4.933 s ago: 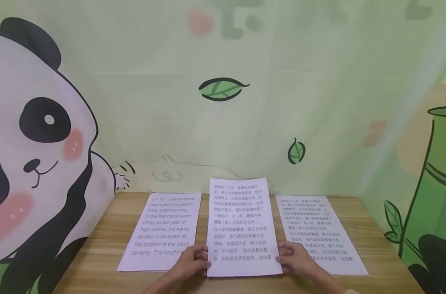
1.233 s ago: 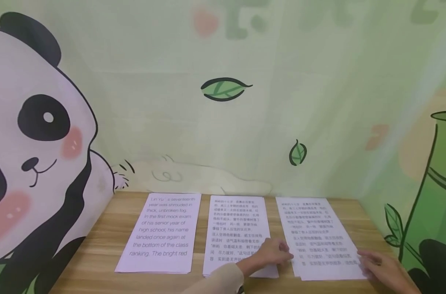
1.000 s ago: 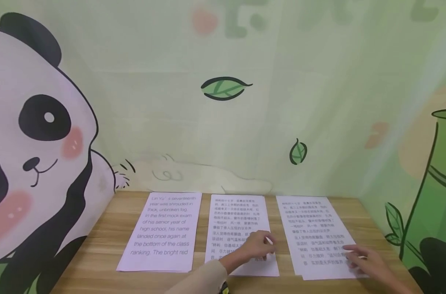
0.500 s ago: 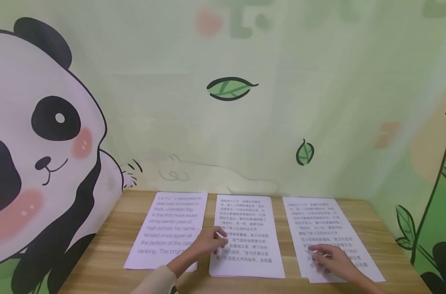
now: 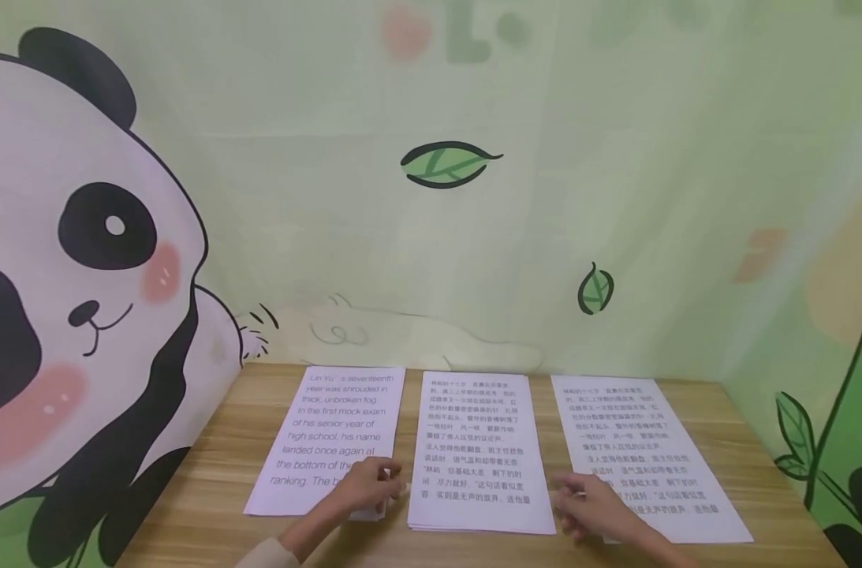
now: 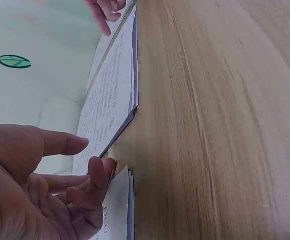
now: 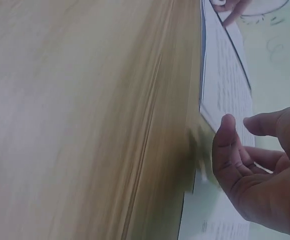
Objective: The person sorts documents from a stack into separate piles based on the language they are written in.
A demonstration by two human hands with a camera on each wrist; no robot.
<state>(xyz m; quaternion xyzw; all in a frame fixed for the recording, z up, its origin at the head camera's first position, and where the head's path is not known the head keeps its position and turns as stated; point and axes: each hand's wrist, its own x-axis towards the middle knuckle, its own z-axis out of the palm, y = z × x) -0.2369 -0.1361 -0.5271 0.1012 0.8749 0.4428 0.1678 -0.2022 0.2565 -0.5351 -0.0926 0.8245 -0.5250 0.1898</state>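
Observation:
Three piles of printed white paper lie in a row on the wooden table. My left hand [image 5: 367,485] is over the lower right corner of the left pile [image 5: 331,426], which bears English text. Its fingers are loosely bent and hold nothing, as the left wrist view also shows. Between the hands lies the middle pile [image 5: 476,450], printed in Chinese, its sheet edges slightly uneven at the bottom. My right hand [image 5: 597,505] hovers between that pile and the right pile [image 5: 636,434], covering the latter's lower left part. Thumb and fingers stand apart around nothing in the right wrist view.
The wooden table [image 5: 210,465] reaches back to a green cloth backdrop [image 5: 317,197] with a printed panda [image 5: 104,260] at left and leaves. Narrow strips of bare wood separate the piles.
Earliest, both hands held a Chinese-printed sheet up at the middle; none is held now. About a second ago they were at the right pile, and both have since moved left.

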